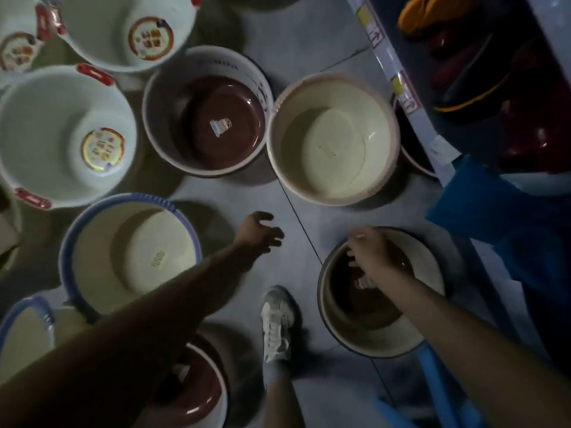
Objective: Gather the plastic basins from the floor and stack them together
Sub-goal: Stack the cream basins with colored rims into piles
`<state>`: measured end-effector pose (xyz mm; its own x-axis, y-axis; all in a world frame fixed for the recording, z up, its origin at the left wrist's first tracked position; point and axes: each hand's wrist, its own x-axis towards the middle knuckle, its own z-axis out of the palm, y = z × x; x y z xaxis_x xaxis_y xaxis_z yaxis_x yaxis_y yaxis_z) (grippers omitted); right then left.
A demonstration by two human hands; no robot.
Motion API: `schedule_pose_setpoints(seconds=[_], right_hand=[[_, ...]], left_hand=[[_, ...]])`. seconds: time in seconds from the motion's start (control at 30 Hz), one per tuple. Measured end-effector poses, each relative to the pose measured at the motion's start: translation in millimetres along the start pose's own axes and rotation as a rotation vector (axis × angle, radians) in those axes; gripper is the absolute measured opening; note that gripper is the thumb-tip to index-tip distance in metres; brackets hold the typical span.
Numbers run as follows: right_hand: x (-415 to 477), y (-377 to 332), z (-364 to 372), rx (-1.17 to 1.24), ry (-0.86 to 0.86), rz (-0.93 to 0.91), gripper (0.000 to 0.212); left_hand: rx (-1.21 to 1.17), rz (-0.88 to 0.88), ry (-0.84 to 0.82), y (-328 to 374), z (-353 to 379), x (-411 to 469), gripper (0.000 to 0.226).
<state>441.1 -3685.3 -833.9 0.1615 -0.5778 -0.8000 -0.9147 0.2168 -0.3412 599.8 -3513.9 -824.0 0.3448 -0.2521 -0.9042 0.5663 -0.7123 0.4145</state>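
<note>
Left hand [259,233]: stretched out over the grey floor [309,50], fingers [275,234] loosely spread, holding nothing.
Right hand [375,253]: fingers curled over the far rim of the brown-lined basin [431,274], gripping it.
Brown-lined basin: on the floor at lower right, upright, just right of the white shoe [276,322]; a small label lies inside it.
Cream basin [287,143]: pink-rimmed, upright on the floor, beyond both hands.
White basin [160,118]: touching the cream basin's left side; a brown basin [222,125] sits nested in it.
Blue-rimmed basin [129,254]: cream inside, partly under the left forearm; a second one [24,329] lies at the lower left edge.
Red-handled basins [61,134]: pale, with round stickers inside, clustered at upper left.
Bottom brown basin [197,387]: near the shoe, partly hidden by the left arm.
</note>
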Motion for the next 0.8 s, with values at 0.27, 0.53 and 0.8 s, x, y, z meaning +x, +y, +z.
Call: schedule_pose_setpoints(seconds=[0.27,0.53,0.8], right_hand=[[100.0,-30.4,16.8,0.716,-0.2,0.345,0.059],[96.0,-42.4,24.9,1.008,-0.177,0.345,0.046],[-9.3,-22.5,19.1,1.15,-0.126,0.347,0.019]], left_hand=[[-0.461,-0.196,-0.054,54.4,29.6,103.8,0.025],[-0.511,-0.175,-0.026,49.3,33.6,105.0,0.018],[-0.538,-0.136,-0.123,11.6,-2.8,7.5,0.035]])
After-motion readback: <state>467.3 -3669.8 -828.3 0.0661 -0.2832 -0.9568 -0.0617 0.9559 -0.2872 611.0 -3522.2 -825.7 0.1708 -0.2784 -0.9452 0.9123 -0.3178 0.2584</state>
